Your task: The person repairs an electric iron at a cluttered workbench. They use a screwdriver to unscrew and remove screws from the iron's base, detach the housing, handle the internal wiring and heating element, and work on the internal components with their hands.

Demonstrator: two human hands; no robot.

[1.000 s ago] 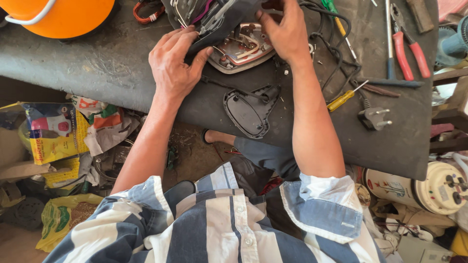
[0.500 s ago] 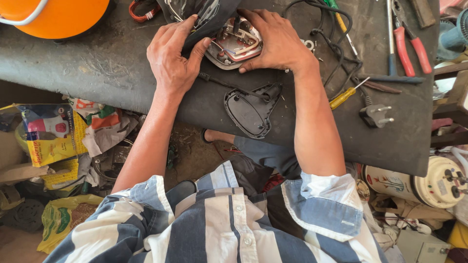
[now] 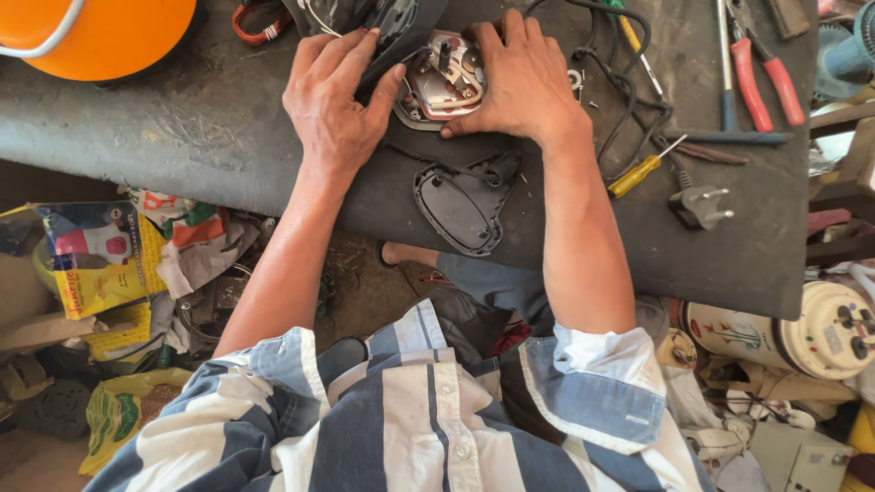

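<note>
While the left hand (image 3: 335, 96) grips a black housing (image 3: 401, 27), the right hand (image 3: 521, 82) presses flat on the opened metal appliance base (image 3: 442, 82) beside a loose black cover plate (image 3: 465, 205).

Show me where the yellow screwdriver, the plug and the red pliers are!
yellow screwdriver (image 3: 633, 176), head view, on its yellow handle.
plug (image 3: 696, 206), head view, on its dark grey body behind the prongs.
red pliers (image 3: 784, 88), head view, on the right-hand red handle.
</note>
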